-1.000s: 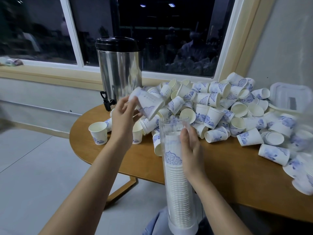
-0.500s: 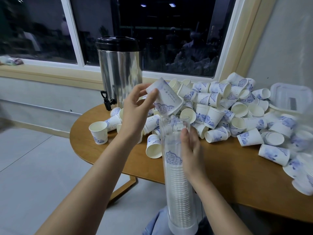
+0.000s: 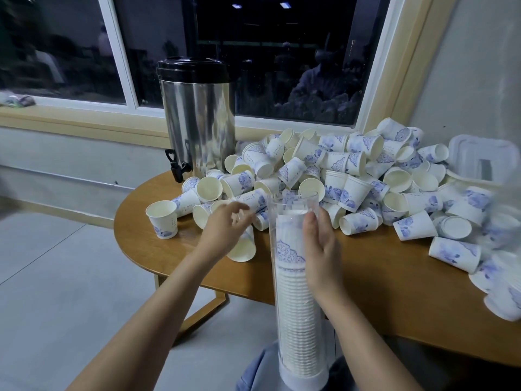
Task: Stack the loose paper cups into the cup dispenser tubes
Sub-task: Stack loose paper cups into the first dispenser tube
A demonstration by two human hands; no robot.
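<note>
A clear cup dispenser tube stands upright in front of me, holding a tall stack of white paper cups. The top cup shows a blue pattern and sits below the tube's open rim. My right hand grips the tube's right side near the top, thumb in front. My left hand hovers left of the tube with loose, spread fingers and holds nothing. It is just above a cup lying on its side. A large pile of loose blue-and-white paper cups covers the round wooden table.
A steel hot-water urn with a black lid and tap stands at the table's back left. One cup stands upright alone near the left edge. A white plastic lid lies at the far right. Grey floor lies to the left.
My left hand carried a cup over the tube's mouth and let it go inside. The hand has since dropped down and left toward the pile, empty. My right hand stayed on the tube.
</note>
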